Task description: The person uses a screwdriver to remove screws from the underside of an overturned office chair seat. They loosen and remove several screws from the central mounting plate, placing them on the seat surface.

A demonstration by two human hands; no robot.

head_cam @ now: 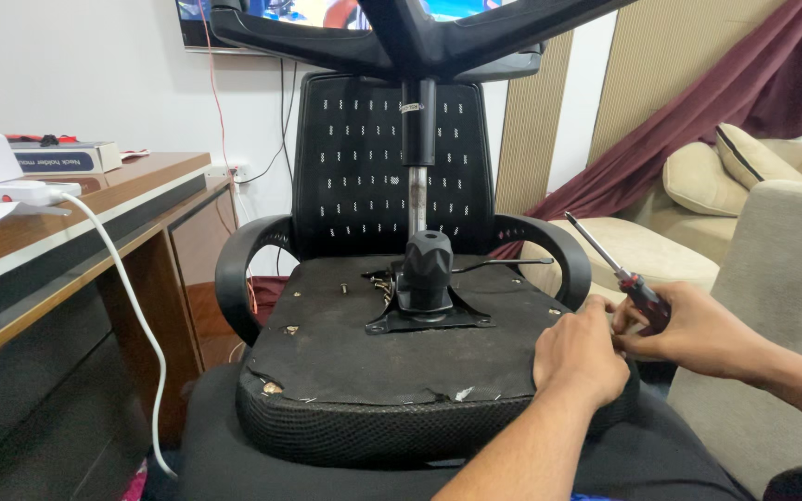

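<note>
Fingers of the right hand (698, 329) are clamped round the red-and-black handle of a screwdriver (616, 272), whose shaft slants up and to the left, its tip in the air just before the right armrest (563, 252). The left hand (579, 351) rests curled, knuckles up, on the right rear edge of the upturned seat underside (364, 357), its fingers drawn together beside the right hand; whether they pinch anything cannot be told. An office chair lies inverted before the person: mesh backrest (354, 167) upright behind, black star base (401, 37) overhead, gas-lift column (417, 158) running down into a black tilt mechanism (424, 283) on its mounting plate at the seat's centre, a thin lever (503, 264) projecting rightward. Loose screws (380, 280) lie just left of the mechanism. To the left stands a wooden surface (95, 209) carrying a flat box (67, 158), with a white cable (132, 306) hanging off its edge. Beige sofa cushions (707, 176) and a maroon curtain (744, 83) lie to the right.
</note>
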